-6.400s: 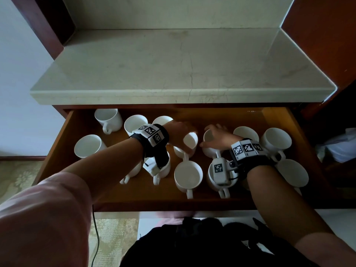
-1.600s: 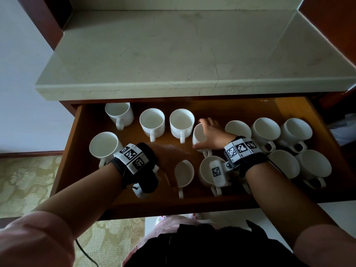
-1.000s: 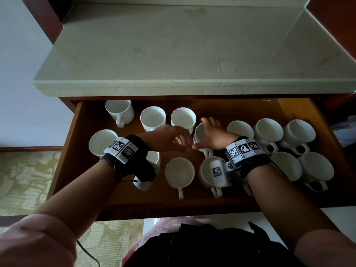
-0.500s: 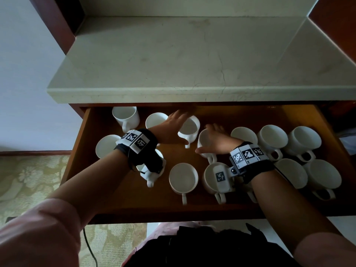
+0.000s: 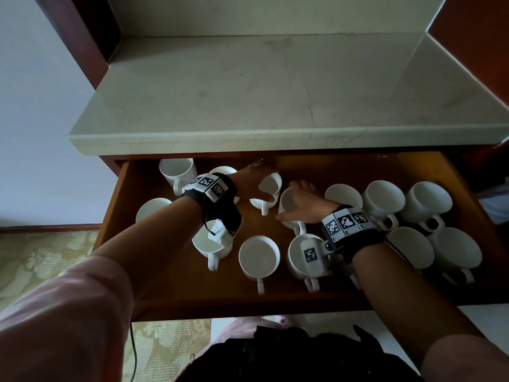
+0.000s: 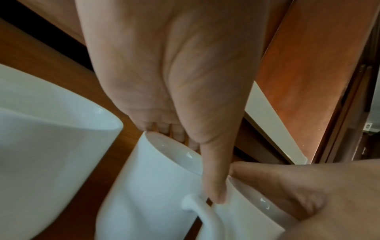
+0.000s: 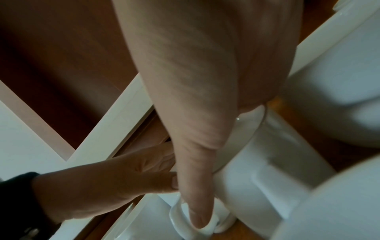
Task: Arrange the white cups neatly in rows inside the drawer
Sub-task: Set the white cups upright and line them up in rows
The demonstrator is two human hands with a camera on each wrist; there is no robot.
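The wooden drawer stands pulled out under a pale stone desk with fine cracks, and it holds white glazed cups with loop handles. At its left, one cup sits in the back corner and another nearer the front. The left hand curls round a back-row cup, fingers over the far rim and thumb on the near side. Just right of it, the right hand grips the neighbouring cup the same way; the two thumbs touch between the cups. A front row runs along the near edge. At the right, four cups stand close together in two rows.
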